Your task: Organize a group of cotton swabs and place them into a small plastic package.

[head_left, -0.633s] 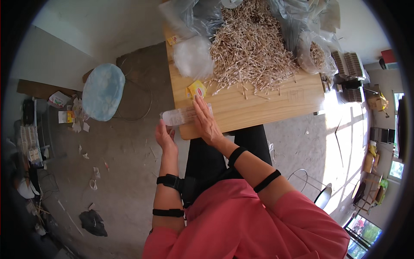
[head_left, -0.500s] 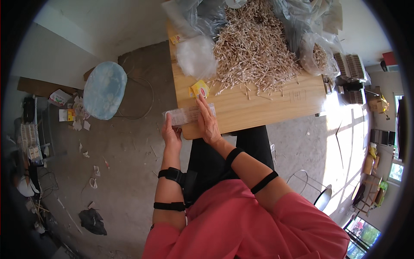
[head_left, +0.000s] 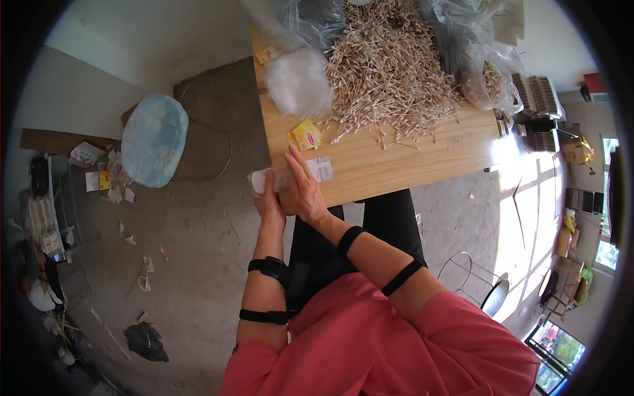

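Observation:
At the table's near left corner I hold a clear plastic bag of cotton swabs (head_left: 282,177) between both hands. My left hand (head_left: 269,206) is closed on its left end, with the thumb up along the near side. My right hand (head_left: 306,191) is closed over the middle, its long fingers pressed together and slanting across the bag. Past the right fingers the bag's flat printed end (head_left: 321,168) sticks out. Just beyond lie small yellow paper cards (head_left: 306,135). A large heap of loose cotton swabs (head_left: 389,72) covers the far middle of the table.
The wooden table (head_left: 403,171) has a stack of clear empty bags (head_left: 299,82) at its left edge. Large plastic sacks (head_left: 485,79) flank the heap. Left of the table stands a stool with a light blue cover (head_left: 155,140). Scraps and a black bag (head_left: 146,341) lie on the floor.
My right hand has slid a little left along the bag, and the two hands are closer together. More of the bag's printed right end now shows.

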Available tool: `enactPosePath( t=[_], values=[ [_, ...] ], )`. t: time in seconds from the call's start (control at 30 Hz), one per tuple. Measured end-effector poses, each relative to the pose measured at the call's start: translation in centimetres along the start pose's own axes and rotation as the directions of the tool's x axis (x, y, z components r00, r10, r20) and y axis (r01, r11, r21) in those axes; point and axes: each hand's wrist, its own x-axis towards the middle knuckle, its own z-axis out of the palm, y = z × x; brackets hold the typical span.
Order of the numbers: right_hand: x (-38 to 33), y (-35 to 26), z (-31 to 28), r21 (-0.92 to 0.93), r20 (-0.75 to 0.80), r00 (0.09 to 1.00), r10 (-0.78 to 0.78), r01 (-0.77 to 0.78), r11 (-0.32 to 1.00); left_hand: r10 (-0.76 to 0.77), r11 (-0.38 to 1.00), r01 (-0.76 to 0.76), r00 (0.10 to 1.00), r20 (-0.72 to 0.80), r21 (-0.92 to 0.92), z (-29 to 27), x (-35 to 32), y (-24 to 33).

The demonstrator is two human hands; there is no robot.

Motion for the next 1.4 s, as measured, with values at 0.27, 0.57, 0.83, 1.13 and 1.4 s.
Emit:
enactPosePath(
  t=[0.27, 0.57, 0.83, 1.13, 1.4],
  values=[
    [7.4, 1.3, -4.8, -0.453, -0.117, 0.983, 0.143, -0.181, 0.873, 0.07, 0.982, -0.063, 0.997, -0.036, 0.178, -3.3, -2.1, 1.5],
    [10.0, 3.6, -6.1, -0.377, -0.086, 0.892, 0.443, -0.441, 0.815, 0.104, 0.991, -0.088, 0.982, -0.159, 0.104, -8.0, -5.2, 1.9],
    [10.7, 3.3, -8.7, -0.31, -0.073, 0.885, 0.461, -0.459, 0.833, 0.515, 0.833, -0.448, 0.842, -0.162, 0.324, -5.4, -7.8, 3.6],
    [2.4, -3.4, -8.4, 0.224, 0.414, 0.847, 0.334, -0.451, 0.864, 0.308, 0.745, -0.507, 0.838, 0.45, 0.434, 0.6, -9.5, 3.6],
    [-3.1, -1.9, -7.1, 0.304, 0.311, 0.79, 0.529, -0.61, 0.732, 0.33, 0.709, -0.495, 0.862, 0.384, 0.502, -1.9, -8.5, 0.4]
  ],
)
